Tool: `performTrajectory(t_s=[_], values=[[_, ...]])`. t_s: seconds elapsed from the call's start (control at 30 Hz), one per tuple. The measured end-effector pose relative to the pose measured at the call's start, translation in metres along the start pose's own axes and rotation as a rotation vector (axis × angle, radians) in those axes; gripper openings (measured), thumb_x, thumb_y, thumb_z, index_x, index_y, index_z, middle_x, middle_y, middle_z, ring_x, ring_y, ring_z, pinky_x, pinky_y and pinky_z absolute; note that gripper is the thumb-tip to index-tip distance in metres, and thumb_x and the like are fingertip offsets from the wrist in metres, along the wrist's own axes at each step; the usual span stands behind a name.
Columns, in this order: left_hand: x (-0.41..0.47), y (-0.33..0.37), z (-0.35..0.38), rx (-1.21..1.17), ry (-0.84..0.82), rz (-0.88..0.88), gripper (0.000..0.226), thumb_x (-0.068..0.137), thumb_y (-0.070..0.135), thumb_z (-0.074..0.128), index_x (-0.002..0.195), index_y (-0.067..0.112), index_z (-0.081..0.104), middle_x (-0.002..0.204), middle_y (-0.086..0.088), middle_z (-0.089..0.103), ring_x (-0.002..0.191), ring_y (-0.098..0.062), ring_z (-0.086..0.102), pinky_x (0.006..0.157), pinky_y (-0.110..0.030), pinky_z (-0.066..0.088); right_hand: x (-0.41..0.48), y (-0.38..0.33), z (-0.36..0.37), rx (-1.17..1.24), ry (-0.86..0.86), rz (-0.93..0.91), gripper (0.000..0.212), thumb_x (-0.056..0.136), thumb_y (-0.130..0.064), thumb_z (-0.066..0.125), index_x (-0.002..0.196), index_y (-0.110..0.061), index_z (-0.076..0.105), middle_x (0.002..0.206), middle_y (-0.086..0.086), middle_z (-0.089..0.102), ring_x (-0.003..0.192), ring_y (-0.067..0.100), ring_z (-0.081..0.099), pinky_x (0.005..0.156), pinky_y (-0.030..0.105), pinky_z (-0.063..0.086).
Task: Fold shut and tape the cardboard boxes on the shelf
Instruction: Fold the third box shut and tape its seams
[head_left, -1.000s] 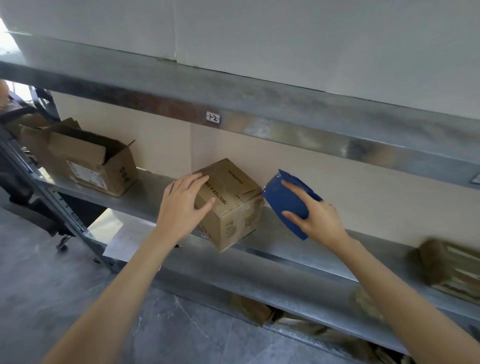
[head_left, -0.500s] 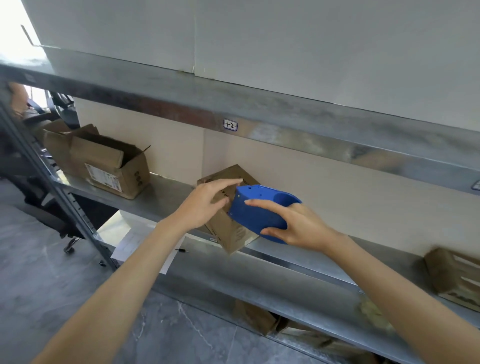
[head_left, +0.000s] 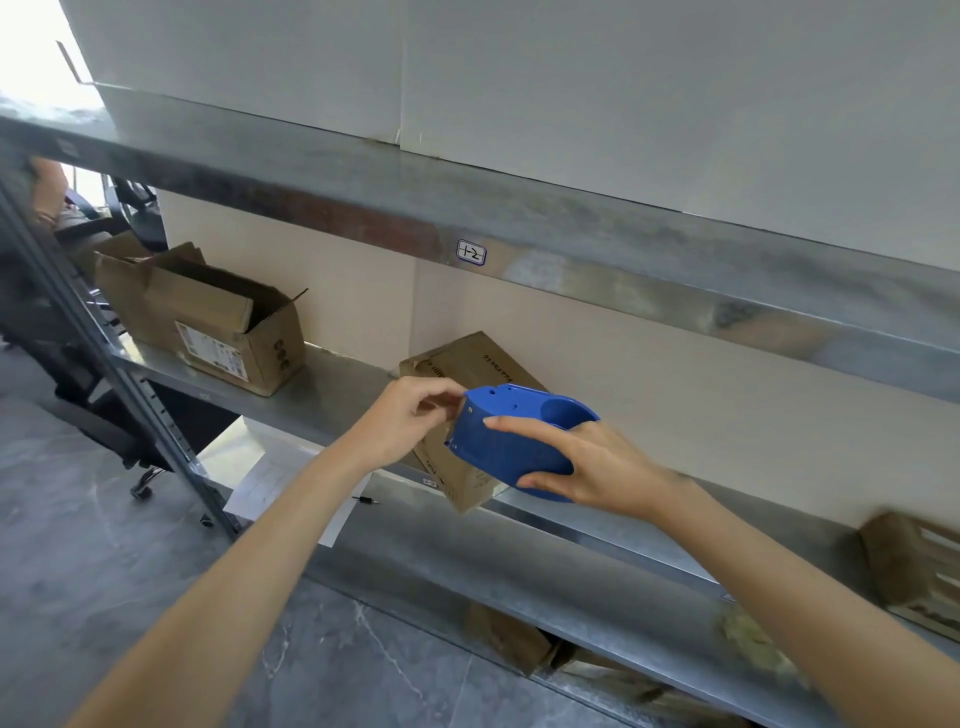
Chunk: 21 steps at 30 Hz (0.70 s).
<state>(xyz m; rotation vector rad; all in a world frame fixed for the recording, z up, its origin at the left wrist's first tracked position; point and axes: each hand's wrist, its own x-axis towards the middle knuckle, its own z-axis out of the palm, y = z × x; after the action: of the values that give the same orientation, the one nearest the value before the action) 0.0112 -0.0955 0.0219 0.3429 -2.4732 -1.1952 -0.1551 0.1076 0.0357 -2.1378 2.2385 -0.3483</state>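
Both hands at a blue tape dispenser (head_left: 511, 447), in front of a small closed cardboard box (head_left: 470, 364) at the shelf's front edge.

Head view: a white tag (head_left: 471, 253) on the upper shelf beam (head_left: 675, 270) reads "1-2"; the small box's print is too blurred to read. An open cardboard box (head_left: 218, 322) with a shipping label sits toward the left end of the grey metal shelf (head_left: 332, 384); the floor is grey marble. The right hand (head_left: 587, 467) grips the dispenser's body, forearm reaching in from the lower right. The left hand (head_left: 410, 421) pinches at its front end, fingers narrowed.
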Motion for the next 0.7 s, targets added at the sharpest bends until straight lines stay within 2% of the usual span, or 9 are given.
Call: performTrajectory(t_s=[0.07,0.13,0.23,0.37,0.47,0.57,0.63,0.7], values=[[0.0,-0.002,0.001,-0.025,-0.003,-0.007,0.03,0.096,-0.005,0.054,0.11,0.017,0.069,0.098,0.019,0.067,0.095,0.008,0.062,0.08,-0.009,0.047,0.001,0.001,-0.001,-0.057,0.031,-0.005,0.065,0.093,-0.061,0.044,0.145,-0.06,0.005,0.058,-0.009,0.04,0.054,0.012,0.044,0.051,0.031,0.042],[0.001,-0.004,0.002,-0.059,-0.004,-0.024,0.034,0.096,-0.006,0.053,0.108,0.023,0.067,0.1,0.015,0.068,0.097,0.005,0.062,0.083,-0.011,0.048,0.002,0.003,-0.002,-0.07,0.042,0.005,0.064,0.092,-0.065,0.041,0.144,-0.062,0.005,0.057,-0.006,0.039,0.052,0.013,0.04,0.049,0.03,0.038],[0.001,-0.004,0.005,-0.093,-0.034,-0.046,0.035,0.098,-0.002,0.052,0.111,0.028,0.064,0.109,0.01,0.068,0.106,-0.001,0.063,0.092,-0.016,0.05,0.004,0.011,-0.001,-0.013,0.014,0.017,0.069,0.09,-0.06,0.052,0.142,-0.065,0.007,0.061,-0.004,0.049,0.053,0.012,0.042,0.053,0.027,0.038],[0.003,-0.005,0.008,-0.088,-0.04,-0.079,0.031,0.1,0.002,0.052,0.119,0.023,0.063,0.114,0.007,0.067,0.11,-0.002,0.062,0.092,-0.019,0.051,0.011,0.017,0.0,0.06,-0.055,-0.003,0.072,0.089,-0.053,0.06,0.14,-0.065,0.012,0.082,0.002,0.065,0.054,0.015,0.046,0.056,0.02,0.04],[0.004,-0.007,0.006,-0.068,-0.046,-0.087,0.033,0.1,0.002,0.05,0.12,0.025,0.063,0.115,0.009,0.066,0.111,-0.001,0.06,0.095,-0.017,0.048,0.013,0.019,0.001,0.093,-0.065,-0.02,0.069,0.091,-0.051,0.059,0.142,-0.062,0.014,0.078,0.006,0.063,0.057,0.017,0.045,0.056,0.021,0.037],[0.005,-0.008,0.003,-0.1,-0.066,-0.093,0.047,0.098,-0.008,0.046,0.11,0.034,0.062,0.11,0.015,0.066,0.106,0.004,0.061,0.091,-0.012,0.047,0.011,0.02,0.003,0.127,-0.056,-0.032,0.068,0.092,-0.051,0.058,0.143,-0.061,0.015,0.07,0.008,0.058,0.058,0.017,0.041,0.057,0.025,0.039],[0.006,-0.01,0.001,-0.128,-0.094,-0.114,0.052,0.094,-0.013,0.044,0.109,0.033,0.062,0.11,0.012,0.067,0.104,0.002,0.063,0.089,-0.013,0.048,0.011,0.021,0.004,0.124,-0.065,-0.042,0.068,0.092,-0.052,0.057,0.143,-0.063,0.013,0.074,0.007,0.059,0.059,0.015,0.041,0.059,0.026,0.041],[0.006,-0.012,0.001,-0.143,-0.115,-0.129,0.048,0.092,-0.013,0.047,0.111,0.028,0.063,0.11,0.009,0.068,0.104,0.0,0.064,0.088,-0.015,0.048,0.011,0.022,0.004,0.121,-0.076,-0.043,0.069,0.092,-0.054,0.057,0.142,-0.064,0.011,0.079,0.006,0.061,0.06,0.014,0.043,0.058,0.023,0.039]])
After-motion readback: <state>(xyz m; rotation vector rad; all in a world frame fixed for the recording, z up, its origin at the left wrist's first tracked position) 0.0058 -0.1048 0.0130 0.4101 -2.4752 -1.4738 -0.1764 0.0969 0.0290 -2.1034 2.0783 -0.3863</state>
